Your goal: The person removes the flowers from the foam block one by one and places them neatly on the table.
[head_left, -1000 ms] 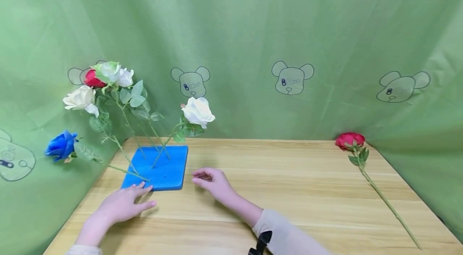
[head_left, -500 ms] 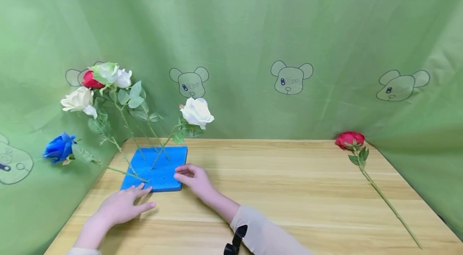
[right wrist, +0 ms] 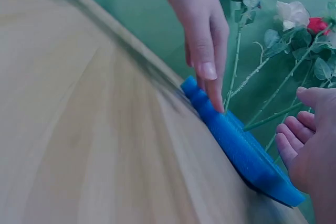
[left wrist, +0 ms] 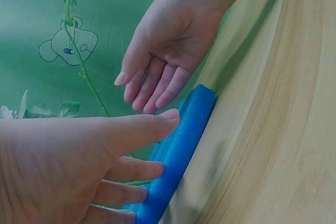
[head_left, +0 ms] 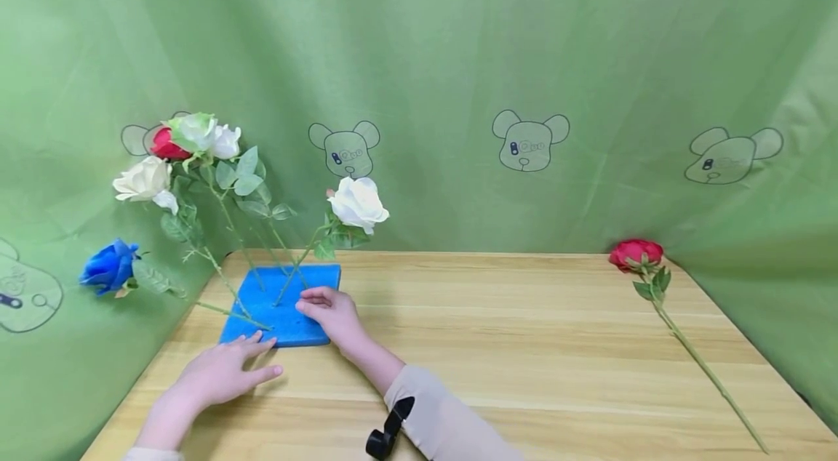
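A blue foam board [head_left: 304,334] lies on the left part of the wooden table, with several artificial roses stuck in it by their stems. My left hand [head_left: 219,371] rests its straight fingertips on the board's near edge, thumb spread to the side. Over the board's right part hovers my right hand [head_left: 334,317], fingers loosely bent and nothing between them. A white rose [head_left: 358,203] leans right just beyond it. The blue rose [head_left: 109,267] tilts far left, its stem meeting the board near my left fingers. A cream rose [head_left: 142,179] and a red rose [head_left: 169,143] stand behind.
Another red rose [head_left: 635,254] lies on the right side of the table [head_left: 524,345], its long stem pointing toward the near right corner. A green curtain [head_left: 432,46] with bear-head drawings surrounds the table's back and sides. A black strap [head_left: 393,425] hangs at the right sleeve.
My right hand has moved left from beside the board to above its right part. The left hand has stayed at the near edge, and the roses stand as before.
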Tool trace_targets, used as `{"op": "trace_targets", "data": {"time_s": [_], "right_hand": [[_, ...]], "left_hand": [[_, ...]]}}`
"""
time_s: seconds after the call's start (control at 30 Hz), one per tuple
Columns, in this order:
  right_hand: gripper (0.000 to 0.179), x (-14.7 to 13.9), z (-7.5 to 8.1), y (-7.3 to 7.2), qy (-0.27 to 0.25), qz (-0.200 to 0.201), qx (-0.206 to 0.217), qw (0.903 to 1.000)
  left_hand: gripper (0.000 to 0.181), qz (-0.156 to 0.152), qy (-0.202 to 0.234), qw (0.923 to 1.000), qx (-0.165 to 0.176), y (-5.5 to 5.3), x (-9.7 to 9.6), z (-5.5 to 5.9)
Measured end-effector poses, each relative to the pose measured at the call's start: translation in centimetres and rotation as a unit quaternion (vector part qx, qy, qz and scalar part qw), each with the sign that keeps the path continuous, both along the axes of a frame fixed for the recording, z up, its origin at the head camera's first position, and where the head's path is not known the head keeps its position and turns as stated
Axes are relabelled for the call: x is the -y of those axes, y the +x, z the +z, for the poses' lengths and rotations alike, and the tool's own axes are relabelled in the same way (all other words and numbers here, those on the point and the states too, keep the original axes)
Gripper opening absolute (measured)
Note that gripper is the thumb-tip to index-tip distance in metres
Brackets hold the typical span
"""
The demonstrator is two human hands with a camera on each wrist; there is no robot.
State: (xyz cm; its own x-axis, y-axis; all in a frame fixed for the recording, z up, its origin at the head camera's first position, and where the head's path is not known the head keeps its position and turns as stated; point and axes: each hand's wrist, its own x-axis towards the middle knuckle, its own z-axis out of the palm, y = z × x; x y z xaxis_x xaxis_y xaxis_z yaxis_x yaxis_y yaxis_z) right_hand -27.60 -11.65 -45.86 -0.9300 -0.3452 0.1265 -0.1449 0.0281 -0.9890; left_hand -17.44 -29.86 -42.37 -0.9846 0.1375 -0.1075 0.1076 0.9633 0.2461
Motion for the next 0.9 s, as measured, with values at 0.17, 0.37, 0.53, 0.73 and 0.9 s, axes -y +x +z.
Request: {"op": "trace_targets", "data": {"time_s": [0.17, 0.37, 0.53, 0.73, 0.9], "right_hand": [[0.034, 1.1, 0.1, -0.5, 0.007, -0.018, 0.017, 0.9997], [0.034, 2.3, -0.2, -1.0, 0.029, -0.042, 0.026, 0.9984], [0.035, 2.9, -0.6, -1.4, 0.031, -0.050, 0.029, 0.9978], [0.034, 3.6, -0.6, -2.2, 0.009, -0.052, 0.034, 0.9980], [0.029, 4.2, -0.7, -2.5, 0.019, -0.062, 0.019, 0.9977]], "left_hand": [[0.071, -0.003, -0.001, 1.0000, -0.004, -0.1, 0.0, 0.0], [0.071, -0.006, -0.001, 0.9999, -0.008, -0.1, 0.1, -0.1], [0.072, -0.004, -0.002, 1.0000, -0.007, -0.1, 0.3, -0.4], [0.074, -0.004, 0.001, 0.9999, -0.013, -0.2, 0.4, -0.6], [0.074, -0.004, -0.001, 0.9999, -0.015, -0.2, 0.4, -0.7]]}}
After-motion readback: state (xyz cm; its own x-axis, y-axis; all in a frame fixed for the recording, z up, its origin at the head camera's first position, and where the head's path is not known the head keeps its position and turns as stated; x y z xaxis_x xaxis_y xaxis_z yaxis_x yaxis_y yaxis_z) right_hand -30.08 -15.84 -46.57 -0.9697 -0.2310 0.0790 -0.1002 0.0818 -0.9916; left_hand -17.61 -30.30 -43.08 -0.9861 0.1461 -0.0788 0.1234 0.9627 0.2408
